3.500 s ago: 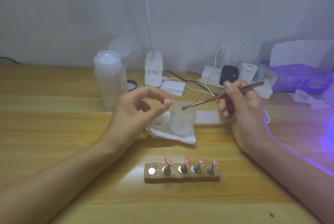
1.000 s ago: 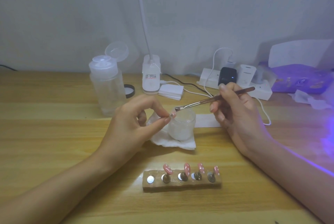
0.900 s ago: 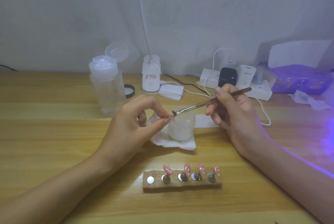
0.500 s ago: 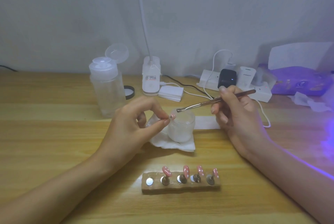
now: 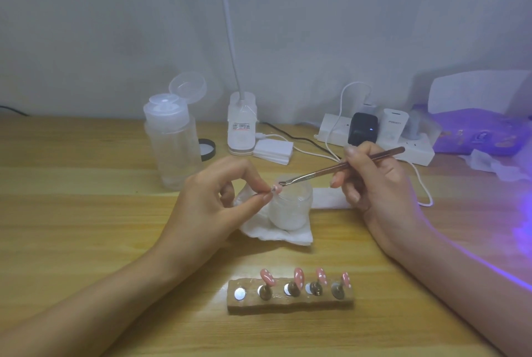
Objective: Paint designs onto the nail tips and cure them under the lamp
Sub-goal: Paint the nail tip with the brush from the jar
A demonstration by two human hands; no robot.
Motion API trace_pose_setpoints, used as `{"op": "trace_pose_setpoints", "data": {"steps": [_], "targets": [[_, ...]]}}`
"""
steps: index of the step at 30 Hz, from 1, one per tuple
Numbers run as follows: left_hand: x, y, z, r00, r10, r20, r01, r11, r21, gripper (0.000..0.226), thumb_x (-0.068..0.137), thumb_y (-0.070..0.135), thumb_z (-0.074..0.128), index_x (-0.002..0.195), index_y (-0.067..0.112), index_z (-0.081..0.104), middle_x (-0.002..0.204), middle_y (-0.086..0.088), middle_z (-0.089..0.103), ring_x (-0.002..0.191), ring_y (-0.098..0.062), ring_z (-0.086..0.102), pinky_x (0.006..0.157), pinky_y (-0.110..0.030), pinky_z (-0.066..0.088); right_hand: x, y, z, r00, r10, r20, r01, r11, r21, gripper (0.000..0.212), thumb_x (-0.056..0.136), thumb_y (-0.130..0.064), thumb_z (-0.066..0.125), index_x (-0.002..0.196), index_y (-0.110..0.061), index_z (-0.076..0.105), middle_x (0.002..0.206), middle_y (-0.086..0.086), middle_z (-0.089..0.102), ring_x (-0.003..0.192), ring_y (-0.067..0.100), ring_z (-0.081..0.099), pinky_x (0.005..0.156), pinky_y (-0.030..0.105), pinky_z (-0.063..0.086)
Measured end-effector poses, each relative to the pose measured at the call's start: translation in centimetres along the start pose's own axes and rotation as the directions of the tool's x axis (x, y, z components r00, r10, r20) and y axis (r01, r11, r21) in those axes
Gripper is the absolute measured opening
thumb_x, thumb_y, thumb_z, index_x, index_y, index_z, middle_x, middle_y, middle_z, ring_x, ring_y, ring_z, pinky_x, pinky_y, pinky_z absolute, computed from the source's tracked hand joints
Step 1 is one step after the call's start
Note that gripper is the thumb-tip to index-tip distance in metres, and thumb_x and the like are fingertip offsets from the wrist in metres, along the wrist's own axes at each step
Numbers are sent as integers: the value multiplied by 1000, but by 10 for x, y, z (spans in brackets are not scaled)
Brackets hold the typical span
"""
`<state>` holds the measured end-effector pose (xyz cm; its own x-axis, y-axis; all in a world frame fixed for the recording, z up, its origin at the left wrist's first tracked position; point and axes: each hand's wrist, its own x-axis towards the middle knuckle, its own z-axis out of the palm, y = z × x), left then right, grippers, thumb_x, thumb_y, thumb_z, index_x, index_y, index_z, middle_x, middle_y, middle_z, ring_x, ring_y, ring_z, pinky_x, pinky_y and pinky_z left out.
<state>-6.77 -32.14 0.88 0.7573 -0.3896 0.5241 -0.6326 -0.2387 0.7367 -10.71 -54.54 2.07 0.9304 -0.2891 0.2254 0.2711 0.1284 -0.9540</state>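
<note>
Down at the bottom centre, a brown holder block (image 5: 290,297) sits on the wooden worktop (image 5: 86,227), with four dotted nail tips (image 5: 299,276), pink with white spots, standing on its pegs and one bare metal disc at its left end. Just above that, the hands meet in the middle of the frame. The left hand (image 5: 213,207) has its grip pinched on a single pink nail tip (image 5: 277,188), thumb and forefinger holding it up at the left rim of the jar. The right hand (image 5: 374,181), centre right, has its grip curled round a slim rose-coloured brush (image 5: 342,168), held like a pen, and the brush head is touching that pinched tip. Below them a frosted white jar (image 5: 290,204) stands on a crumpled white wipe (image 5: 276,234). Further back, left of centre, there's a clear bottle (image 5: 172,140) with its flip cap open. Beside it to the right is a white lamp base (image 5: 241,129) whose thin neck climbs out of the top. At the far right, a white power strip (image 5: 414,152) with plugs lies by the wall, and purple light washes the right edge.
</note>
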Motion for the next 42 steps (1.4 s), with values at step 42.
{"op": "trace_pose_setpoints", "data": {"steps": [42], "targets": [[3,12,-1,983,-173,64,182,964,-191,19,69,33,76,70,17,67,51,23,56,42,-1,35,45,-5,28,-3,-1,2,999,-34,-12,33,998,-47,29,95,-30,59,72,-18,46,57,5,65,41,9,42,40,13,29]]}}
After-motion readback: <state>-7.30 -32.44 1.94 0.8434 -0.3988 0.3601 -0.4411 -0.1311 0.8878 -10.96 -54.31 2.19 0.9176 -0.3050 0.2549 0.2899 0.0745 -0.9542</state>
